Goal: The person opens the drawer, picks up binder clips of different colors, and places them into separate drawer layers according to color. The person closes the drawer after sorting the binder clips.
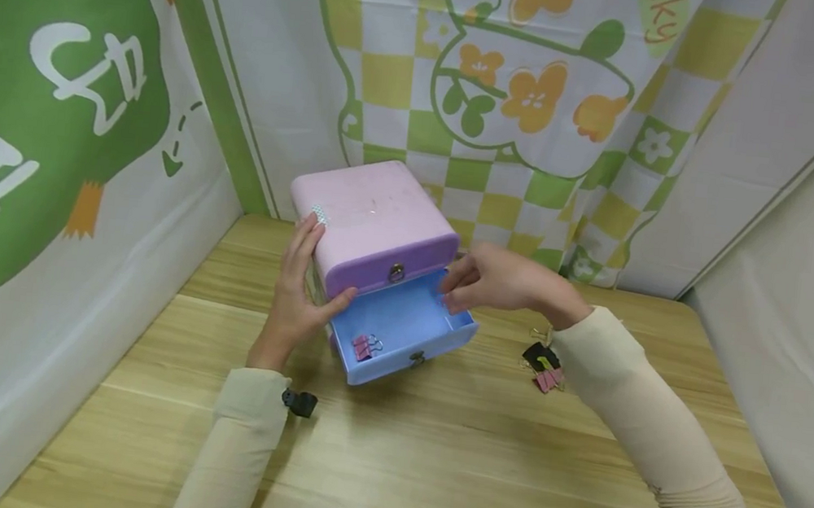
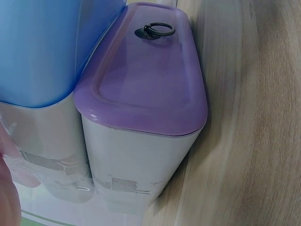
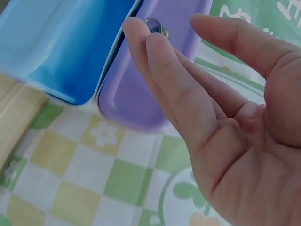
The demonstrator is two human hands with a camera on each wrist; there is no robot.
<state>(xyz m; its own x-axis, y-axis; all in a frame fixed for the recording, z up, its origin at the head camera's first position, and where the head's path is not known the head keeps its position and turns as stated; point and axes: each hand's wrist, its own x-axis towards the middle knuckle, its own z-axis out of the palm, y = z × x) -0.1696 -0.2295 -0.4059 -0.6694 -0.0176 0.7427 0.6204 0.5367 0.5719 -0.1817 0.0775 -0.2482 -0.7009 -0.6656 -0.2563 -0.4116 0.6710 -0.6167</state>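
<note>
A small drawer box (image 1: 375,206) with a pink top stands on the table. Its blue drawer (image 1: 401,319) is pulled out below a purple drawer (image 1: 376,273); another purple drawer (image 2: 146,75) sits beneath, closed. A pink binder clip (image 1: 365,347) lies in the blue drawer's front left corner. My left hand (image 1: 294,300) rests against the box's left side, thumb on the front edge. My right hand (image 1: 496,279) is over the blue drawer's right end. In the right wrist view, its fingers (image 3: 162,61) and thumb stand apart with nothing visible between them.
Right of the box, a small group of binder clips (image 1: 542,367), black and pink among them, lies on the wooden table (image 1: 445,470). A checked, flowered cloth (image 1: 476,146) hangs behind the box. Printed cloth walls (image 1: 185,265) flank the table.
</note>
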